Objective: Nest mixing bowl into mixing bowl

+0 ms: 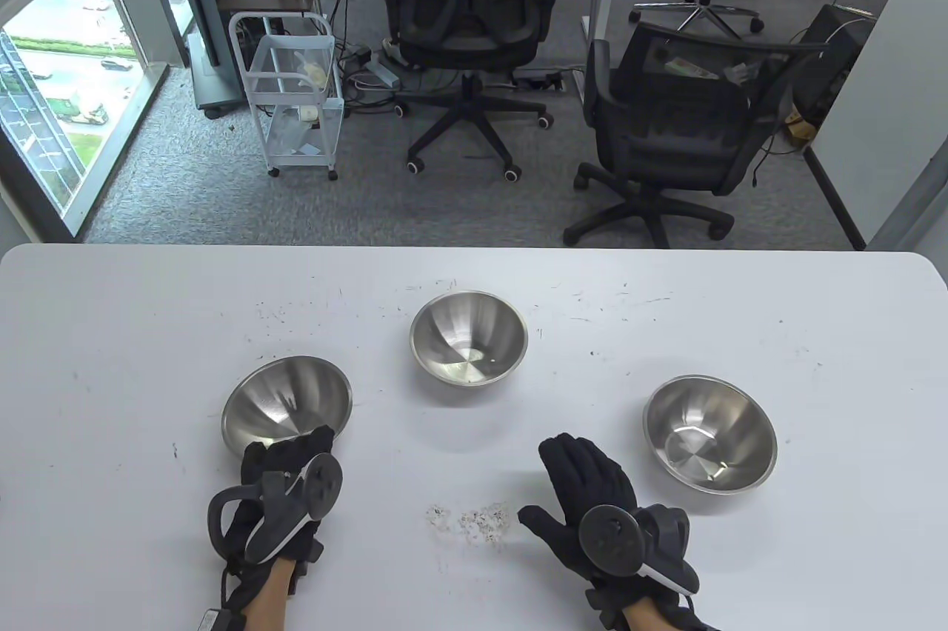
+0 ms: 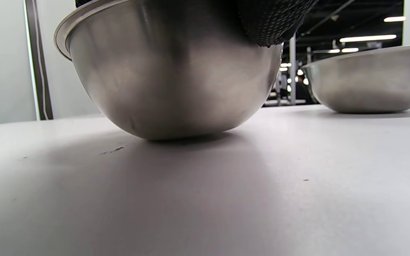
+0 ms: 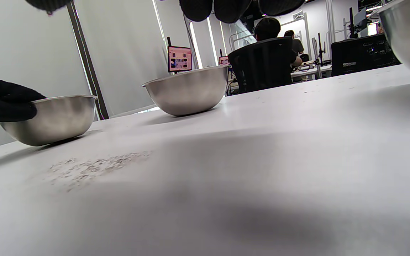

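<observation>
You're working in an office: black mesh swivel chairs (image 1: 465, 9) on grey carpet (image 1: 222, 187), a white wire trolley (image 1: 292, 94), cable tangles, and a lit desk monitor (image 3: 179, 59) behind.

Table view: high, looking down on white table (image 1: 148, 335). Wrist views: near tabletop level, close. Middle bowl (image 1: 469, 338) shared by all three.

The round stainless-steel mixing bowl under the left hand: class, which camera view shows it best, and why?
The table view: the round stainless-steel mixing bowl shows whole, the black-gloved left hand on its near rim. The left wrist view fills with its outer wall only; the right wrist view shows it small, at the left edge.
</observation>
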### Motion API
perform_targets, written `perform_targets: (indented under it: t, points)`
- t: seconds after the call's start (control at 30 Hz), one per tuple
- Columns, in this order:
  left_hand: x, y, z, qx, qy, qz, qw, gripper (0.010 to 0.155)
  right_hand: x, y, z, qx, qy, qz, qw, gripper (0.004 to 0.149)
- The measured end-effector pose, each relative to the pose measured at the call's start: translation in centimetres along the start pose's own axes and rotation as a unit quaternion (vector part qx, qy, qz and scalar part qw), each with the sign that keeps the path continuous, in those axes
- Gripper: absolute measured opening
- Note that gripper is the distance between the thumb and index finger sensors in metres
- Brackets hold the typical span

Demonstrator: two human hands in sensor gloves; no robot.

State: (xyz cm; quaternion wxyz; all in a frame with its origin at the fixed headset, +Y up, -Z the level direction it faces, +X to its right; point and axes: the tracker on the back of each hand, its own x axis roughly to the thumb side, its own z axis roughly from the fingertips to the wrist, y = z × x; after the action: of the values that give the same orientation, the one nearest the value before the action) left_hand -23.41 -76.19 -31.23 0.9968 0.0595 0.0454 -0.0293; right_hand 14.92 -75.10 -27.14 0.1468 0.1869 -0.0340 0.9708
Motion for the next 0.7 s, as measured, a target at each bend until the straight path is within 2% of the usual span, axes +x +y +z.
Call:
perform_targets:
  t: [0.4,0.7]
  points:
    - [2.3,2.0,1.2,0.037,-0.052,-0.008,0.998,0.04,0.0,-0.1,0.0,-0.002,0.002,0.0,1.0,0.083]
    - [5.7,3.7,3.2,0.076,-0.122,-0.021,0.989,0.04,-0.3,-0.3,0.0,-0.006,0.007,-0.003,1.0,0.083]
